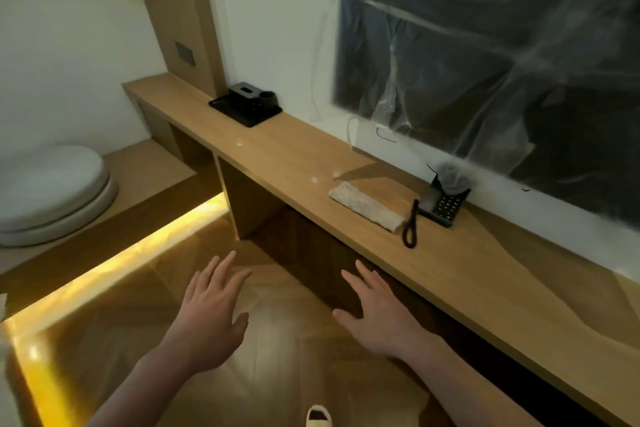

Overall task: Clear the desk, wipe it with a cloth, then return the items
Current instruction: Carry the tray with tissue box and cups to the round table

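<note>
Two bare hands hover palm-down over the parquet floor (277, 350) in front of the desk (460, 274), the left hand (211, 315) and right hand (377, 315) both with fingers straight and spread, holding nothing. No writing can be read anywhere. A pale, folded, textured cloth (366, 205) lies flat on the desk's wooden top, just left of a black telephone (440, 204) whose coiled cord (410, 229) loops toward the desk's front edge. Far along the desk to the left sits a black tray (246, 109) carrying dark containers. Above the desk, a dark screen (485, 62) draped in clear plastic hangs on the white wall. A lit yellow strip (114, 270) runs beneath a low platform left of the desk.
</note>
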The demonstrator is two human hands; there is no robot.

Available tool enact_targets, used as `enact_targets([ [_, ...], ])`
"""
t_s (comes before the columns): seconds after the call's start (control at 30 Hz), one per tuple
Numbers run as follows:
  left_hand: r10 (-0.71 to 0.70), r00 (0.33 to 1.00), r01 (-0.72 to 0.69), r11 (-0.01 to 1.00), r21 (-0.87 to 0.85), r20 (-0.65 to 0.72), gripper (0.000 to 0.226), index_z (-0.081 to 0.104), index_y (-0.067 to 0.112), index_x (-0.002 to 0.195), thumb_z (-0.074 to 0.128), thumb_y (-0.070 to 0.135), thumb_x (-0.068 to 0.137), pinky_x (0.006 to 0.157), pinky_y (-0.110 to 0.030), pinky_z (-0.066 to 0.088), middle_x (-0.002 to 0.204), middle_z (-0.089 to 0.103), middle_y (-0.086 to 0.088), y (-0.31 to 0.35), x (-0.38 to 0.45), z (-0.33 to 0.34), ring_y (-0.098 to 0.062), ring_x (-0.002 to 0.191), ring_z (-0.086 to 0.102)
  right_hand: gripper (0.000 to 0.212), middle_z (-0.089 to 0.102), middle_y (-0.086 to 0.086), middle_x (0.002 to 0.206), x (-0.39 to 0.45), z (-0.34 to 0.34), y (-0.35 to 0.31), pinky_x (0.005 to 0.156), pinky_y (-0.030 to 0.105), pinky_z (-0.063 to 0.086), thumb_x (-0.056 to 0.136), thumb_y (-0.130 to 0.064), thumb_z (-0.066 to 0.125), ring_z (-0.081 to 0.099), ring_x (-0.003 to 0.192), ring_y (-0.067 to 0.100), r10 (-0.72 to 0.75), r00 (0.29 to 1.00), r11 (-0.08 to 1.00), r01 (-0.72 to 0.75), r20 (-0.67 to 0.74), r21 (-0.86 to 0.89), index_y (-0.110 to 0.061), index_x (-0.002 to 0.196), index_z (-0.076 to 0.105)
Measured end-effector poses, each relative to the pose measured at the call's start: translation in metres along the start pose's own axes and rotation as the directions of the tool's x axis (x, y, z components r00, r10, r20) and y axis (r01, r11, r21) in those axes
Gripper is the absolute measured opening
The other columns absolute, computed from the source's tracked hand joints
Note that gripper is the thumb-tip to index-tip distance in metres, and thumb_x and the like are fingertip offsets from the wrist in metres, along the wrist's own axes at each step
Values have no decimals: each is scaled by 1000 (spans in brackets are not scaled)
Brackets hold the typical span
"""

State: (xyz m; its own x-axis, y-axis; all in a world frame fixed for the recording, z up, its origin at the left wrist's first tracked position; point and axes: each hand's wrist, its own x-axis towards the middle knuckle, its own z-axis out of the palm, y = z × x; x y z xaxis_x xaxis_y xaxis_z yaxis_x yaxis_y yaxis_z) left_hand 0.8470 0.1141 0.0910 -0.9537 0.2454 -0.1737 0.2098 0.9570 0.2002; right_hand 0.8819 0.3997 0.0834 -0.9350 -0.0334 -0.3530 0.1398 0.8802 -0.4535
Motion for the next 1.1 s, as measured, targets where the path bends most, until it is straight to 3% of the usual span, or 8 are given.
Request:
enact_targets([
  [0.13,-76,997,77,996,-38,28,77,4,42,162,49,53,101,125,-45,-12,169,-22,8,-7,58,-22,-19,154,-25,77,-12,-16,170,64,-37,-13,127,45,10,100,-56,54,-10,158,15,-12,995,1000,10,101,15,-43,162,10],
  [0.5,-214,977,213,973,-86,-4,77,7,44,161,51,53,99,124,-44,-10,169,-20,9,-82,171,-50,-16,153,-22,79,-10,-19,170,222,-84,-85,126,49,15,99,-56,56,-6,158,16,-104,982,994,109,160,-25,-47,161,10],
  [0.63,-212,977,210,974,-87,-15,74,7,43,161,49,53,100,121,-42,-12,169,-20,8,-134,218,-61,-12,149,-26,79,-11,-21,169,284,-79,-117,126,49,17,98,-59,56,-6,158,16,-119,984,992,124,134,-29,-48,161,9],
  [0.8,-214,977,212,973,-93,-11,72,13,42,161,49,54,100,127,-45,-4,171,-16,8,-209,283,-83,-20,157,-18,79,-14,-18,170,354,-72,-170,126,48,16,99,-60,54,-6,159,17,-87,990,995,91,115,-32,-45,162,8],
  [1.1,-113,994,113,993,-42,9,70,17,40,161,50,51,101,128,-46,-1,172,-10,5,-320,378,-128,-21,158,-12,78,-9,-16,171,452,-62,-258,127,49,17,98,-59,55,-2,159,18,-9,995,1000,6,96,29,-43,162,13],
])
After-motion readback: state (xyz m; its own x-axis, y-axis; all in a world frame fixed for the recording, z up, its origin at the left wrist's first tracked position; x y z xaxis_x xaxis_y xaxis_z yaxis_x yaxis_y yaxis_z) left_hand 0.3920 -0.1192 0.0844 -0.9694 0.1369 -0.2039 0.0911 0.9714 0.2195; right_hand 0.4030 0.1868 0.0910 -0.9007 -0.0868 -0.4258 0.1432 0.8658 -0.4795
